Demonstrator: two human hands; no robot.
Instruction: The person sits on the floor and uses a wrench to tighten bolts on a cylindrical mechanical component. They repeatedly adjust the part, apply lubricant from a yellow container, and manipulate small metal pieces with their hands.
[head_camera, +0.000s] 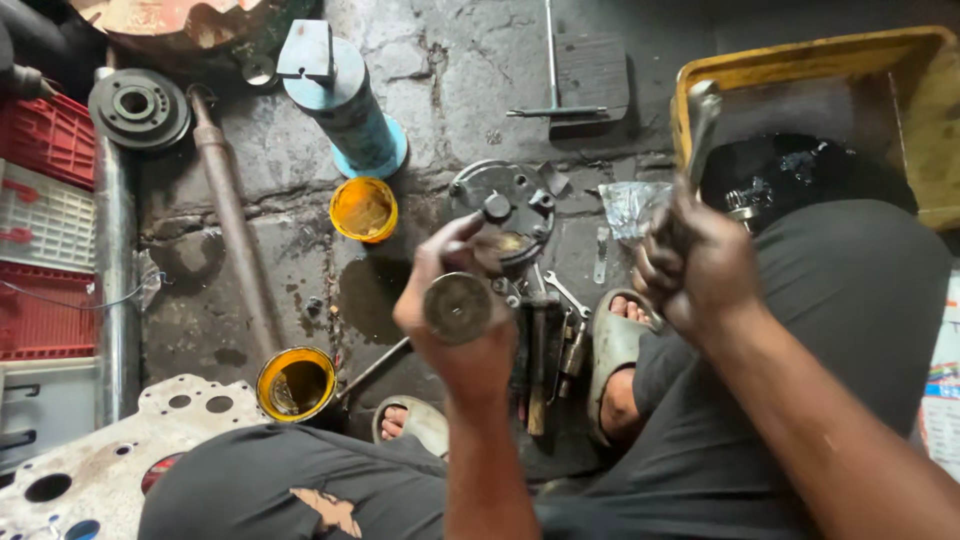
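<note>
From the head camera, looking straight down, the person sits low over a stained concrete floor (300, 200), knees spread, sandalled feet either side of a clutter of tools. The left hand (455, 320) is closed around a round metal part (457, 307), a disc-faced piece held at chest height above the floor; its flat circular face turns up toward the camera, so its long axis, if it has a shaft behind, runs down into the fist where I cannot see it. The right hand (695, 265) is clenched on the handle of a spanner (700, 130), whose long axis stands nearly upright in the picture, head pointing away from the person toward the yellow tray (800, 55) holding dark oil.

Both hands look greasy, and that is my worry: the disc could slip from the oily grip and drop onto the metal housing (505, 205) or the loose spanners (555, 310) below, or onto the bare toes (625, 305) right beside them. The spanner, held high near the tray's rim, could knock it if swung carelessly.

Around them stand two yellow tins (363, 208), one near the left knee (297, 385), a blue cylinder (345, 105), a long rusty shaft (230, 220), a pulley (138, 105) and a pale gasket plate (100, 460).
</note>
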